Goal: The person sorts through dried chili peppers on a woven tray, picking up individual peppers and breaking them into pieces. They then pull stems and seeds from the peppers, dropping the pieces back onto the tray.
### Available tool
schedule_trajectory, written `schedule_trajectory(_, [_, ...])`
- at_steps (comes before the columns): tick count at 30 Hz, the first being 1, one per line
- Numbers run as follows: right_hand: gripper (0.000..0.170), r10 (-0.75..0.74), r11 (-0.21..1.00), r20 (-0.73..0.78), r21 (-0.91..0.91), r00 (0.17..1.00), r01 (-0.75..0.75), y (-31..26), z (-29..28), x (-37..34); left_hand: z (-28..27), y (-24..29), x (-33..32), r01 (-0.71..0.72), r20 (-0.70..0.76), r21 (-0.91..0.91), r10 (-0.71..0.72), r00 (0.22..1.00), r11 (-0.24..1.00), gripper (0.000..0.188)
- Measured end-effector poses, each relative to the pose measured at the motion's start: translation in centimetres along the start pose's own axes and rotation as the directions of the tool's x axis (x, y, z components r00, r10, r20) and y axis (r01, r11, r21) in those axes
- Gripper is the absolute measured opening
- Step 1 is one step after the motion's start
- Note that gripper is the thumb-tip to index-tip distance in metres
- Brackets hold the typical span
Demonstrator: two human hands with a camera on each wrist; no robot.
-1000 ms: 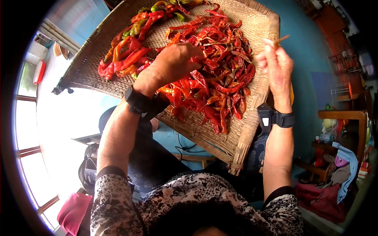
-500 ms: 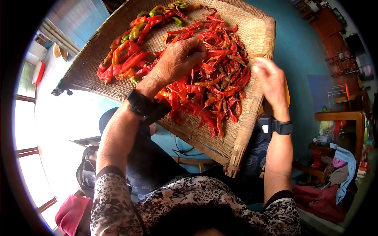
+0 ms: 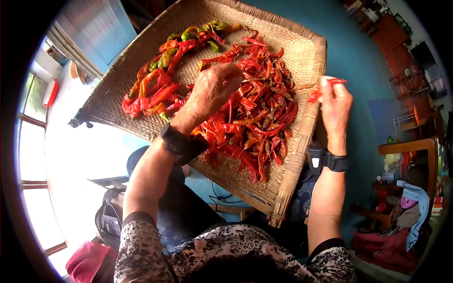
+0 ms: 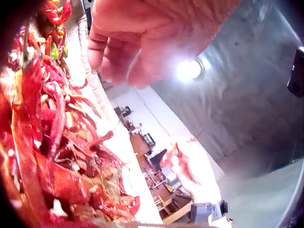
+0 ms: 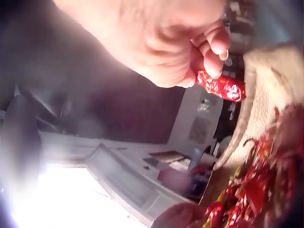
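Right hand, head view: the right hand pinches a red pepper just off the tray's right rim, probably held out there so that it stays apart from the heap
Left hand, head view: the left hand hangs curled over the heap, seemingly kept within easy reach of it; whether its fingertips pinch anything I cannot tell
Pepper heap, head view: shrivelled red peppers lie in the tray's middle, while glossier red and green ones line the left side, perhaps grouped by dryness
Woven tray, head view: the surface is a plaited tray with a thick bound rim, its near edge by the person's lap
Room, head view: blue floor, a wooden chair on the right, bright windows on the left
Left fingers, left wrist view: bent inward beside the heap, contents hidden; a bright light glares behind
Pinched pepper, right wrist view: it juts from between thumb and bent fingers, apart from the heap below
Backdrop, right wrist view: a dim ceiling and white glare, with furniture blurred
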State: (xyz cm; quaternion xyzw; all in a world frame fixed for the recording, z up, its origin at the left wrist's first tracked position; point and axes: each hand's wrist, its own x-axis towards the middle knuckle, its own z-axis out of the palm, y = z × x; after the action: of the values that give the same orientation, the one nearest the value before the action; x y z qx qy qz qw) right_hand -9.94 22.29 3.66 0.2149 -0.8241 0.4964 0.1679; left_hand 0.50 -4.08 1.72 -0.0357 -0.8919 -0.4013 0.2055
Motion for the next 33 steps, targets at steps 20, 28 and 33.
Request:
schedule_trajectory(20, [0.053,0.165,0.882,0.606,-0.444,0.778,0.158,12.8,14.4,12.7,4.0,-11.9,10.3,0.070,0.252,0.495,-0.220,0.943,0.866,0.044])
schedule_trajectory(28, [0.037,-0.053,0.965,0.817,-0.107,0.575,0.240,6.6,19.0,12.2,5.0,-11.6,11.2,0.039,0.311,0.419,-0.184,0.932,0.907,0.036])
schedule_trajectory(33, [0.035,-0.010,0.978,0.778,0.139,0.628,-0.156,2.7,15.7,9.5,2.8,-9.8,9.4,0.071,0.323,-0.034,-0.056,0.945,0.997,0.042])
